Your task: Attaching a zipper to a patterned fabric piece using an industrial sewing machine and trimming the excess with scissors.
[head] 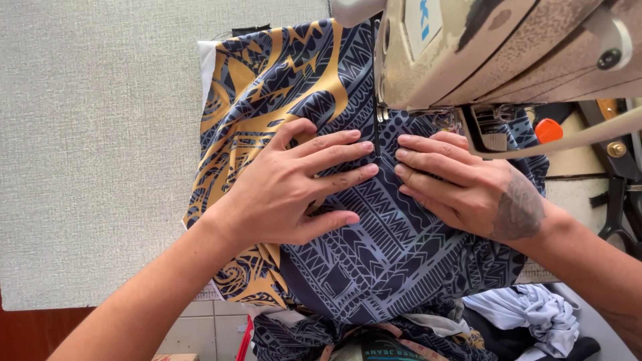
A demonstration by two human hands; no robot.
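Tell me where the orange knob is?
The orange knob sits at right, just under the sewing machine, above the right hand.

Patterned fabric (374,247): navy w/ pale grey tribal linework, gold swirl sections on its left side. Lies spread flat on the table, near end bunched & hanging off the front edge, far end running under the machine head. A dark seam runs down the middle.

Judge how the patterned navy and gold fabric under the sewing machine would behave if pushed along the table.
The patterned fabric is probably floppy: it drapes over the table edge in folds. It likely bunches rather than slides as one sheet, hence the left hand and right hand pressing it flat. It looks thin and light.
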